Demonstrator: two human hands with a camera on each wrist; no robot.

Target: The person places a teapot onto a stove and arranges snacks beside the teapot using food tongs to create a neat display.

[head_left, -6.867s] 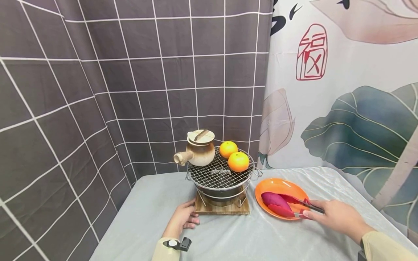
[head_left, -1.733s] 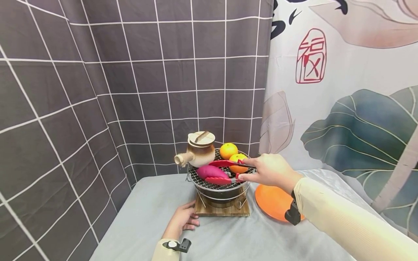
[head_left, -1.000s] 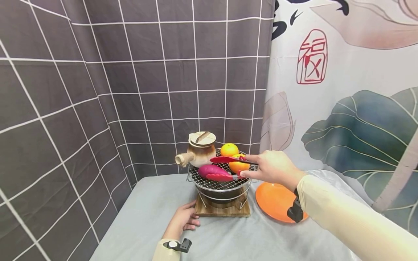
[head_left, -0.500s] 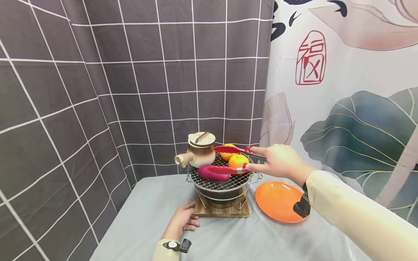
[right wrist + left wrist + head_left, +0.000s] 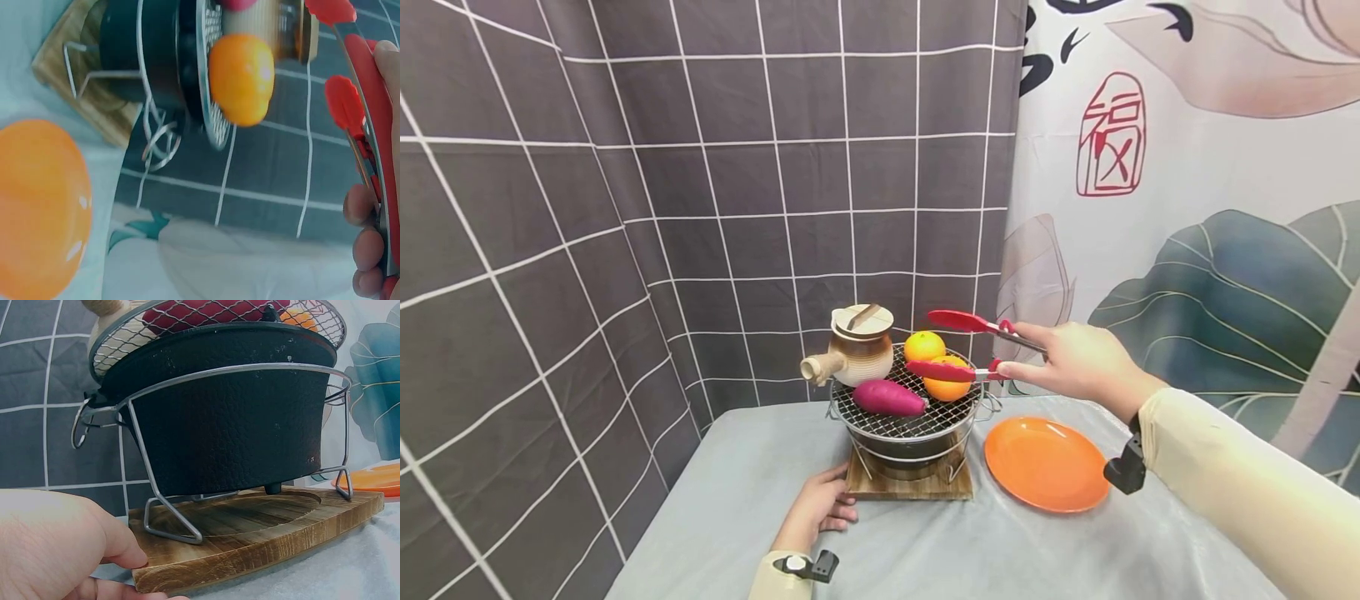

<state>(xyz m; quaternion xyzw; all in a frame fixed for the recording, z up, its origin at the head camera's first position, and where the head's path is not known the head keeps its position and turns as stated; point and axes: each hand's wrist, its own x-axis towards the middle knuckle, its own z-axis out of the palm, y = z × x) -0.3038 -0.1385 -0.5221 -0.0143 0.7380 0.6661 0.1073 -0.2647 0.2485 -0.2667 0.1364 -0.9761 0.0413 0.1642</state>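
Note:
My right hand (image 5: 1086,358) holds red-tipped tongs (image 5: 942,371) by their handles, jaws spread and nothing between them. They hang in the air right of the grill, overlapping the front orange in the head view. On the wire mesh lies a purple sweet potato (image 5: 889,398), in front of a clay pot (image 5: 861,358) with a wooden lid. Two oranges (image 5: 924,346) sit at the mesh's right side. My left hand (image 5: 820,507) grips the near left corner of the wooden board (image 5: 262,550) beneath the black grill (image 5: 231,425).
An orange plate (image 5: 1047,462) stands on the cloth-covered table (image 5: 722,483), right of the grill. The pot's handle (image 5: 822,365) juts out leftward past the mesh. A wire loop (image 5: 991,403) sticks out from the grill's right side. Behind hangs a gridded dark curtain (image 5: 737,183).
The tongs carried the sweet potato from the plate onto the mesh, then opened and let go. My right hand has since moved up and right. My left hand stays at the board.

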